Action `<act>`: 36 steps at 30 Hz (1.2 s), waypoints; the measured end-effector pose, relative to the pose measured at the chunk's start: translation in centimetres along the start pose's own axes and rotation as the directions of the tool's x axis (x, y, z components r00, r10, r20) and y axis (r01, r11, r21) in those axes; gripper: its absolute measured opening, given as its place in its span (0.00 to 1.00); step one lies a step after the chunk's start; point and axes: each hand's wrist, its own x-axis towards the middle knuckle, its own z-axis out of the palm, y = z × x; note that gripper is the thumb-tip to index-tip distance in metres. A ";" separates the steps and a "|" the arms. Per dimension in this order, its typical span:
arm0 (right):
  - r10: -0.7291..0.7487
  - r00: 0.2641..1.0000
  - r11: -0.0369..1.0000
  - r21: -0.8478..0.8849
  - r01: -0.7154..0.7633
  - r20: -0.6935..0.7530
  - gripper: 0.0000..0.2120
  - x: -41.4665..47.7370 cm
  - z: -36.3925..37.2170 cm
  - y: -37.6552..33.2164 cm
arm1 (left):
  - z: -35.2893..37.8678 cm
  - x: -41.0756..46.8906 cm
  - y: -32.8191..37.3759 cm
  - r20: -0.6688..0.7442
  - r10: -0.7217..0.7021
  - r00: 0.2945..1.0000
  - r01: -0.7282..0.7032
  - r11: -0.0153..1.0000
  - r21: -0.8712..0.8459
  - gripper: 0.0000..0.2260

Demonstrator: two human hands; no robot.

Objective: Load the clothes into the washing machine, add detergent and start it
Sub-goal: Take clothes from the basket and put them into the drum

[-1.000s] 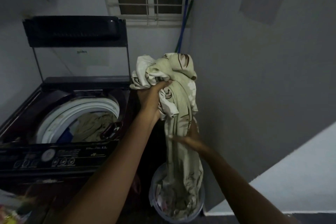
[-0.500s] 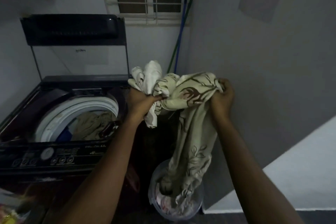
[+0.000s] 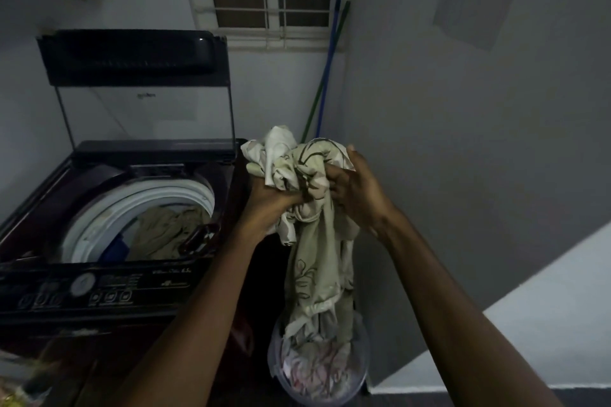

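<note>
I have both hands clenched on 1 long pale-green floral-print cloth point(image 3: 310, 241): the left hand point(image 3: 271, 205) grips a bunched wad of it, and the right hand point(image 3: 355, 188), just beside, gathers more folds against that wad. I judge the bunching is meant to shorten the cloth so it can be carried over in 1 load, since its tail hangs below both hands into the round translucent plastic laundry basket point(image 3: 358, 383), where pinkish laundry also lies.

The dark top-loading washing machine point(image 3: 109, 287) stands left of the left hand, its glass lid point(image 3: 139, 76) propped upright, and the white-rimmed drum point(image 3: 145, 208) already holds olive and blue clothes. Its near right corner lies between my hands and the drum, so the trailing tail could drag there. 2 broom handles point(image 3: 325, 76) lean in the corner beyond the hands, well apart from them.
</note>
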 end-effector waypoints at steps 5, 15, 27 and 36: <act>0.028 0.998 1.000 -0.012 -0.027 0.064 0.37 -0.1 -0.2 0.2 | 0.2 1.0 -1.3 -0.262 0.057 0.963 -0.066 0.997 -0.026 0.32; -0.543 0.693 0.836 -0.382 0.393 -0.475 0.18 -3.5 -1.0 7.0 | 0.8 3.1 0.0 -0.261 -0.086 0.961 0.003 0.953 -0.303 0.28; -0.172 0.869 0.884 -0.462 -0.072 -0.465 0.16 0.3 -3.7 13.6 | 0.1 1.0 2.7 -0.247 -0.058 0.967 -0.012 0.963 -0.270 0.18; -0.421 0.531 0.890 -0.221 0.399 -0.735 0.07 -2.0 -5.0 2.8 | -3.7 1.3 -0.5 -0.260 0.046 0.964 0.052 0.933 0.356 0.29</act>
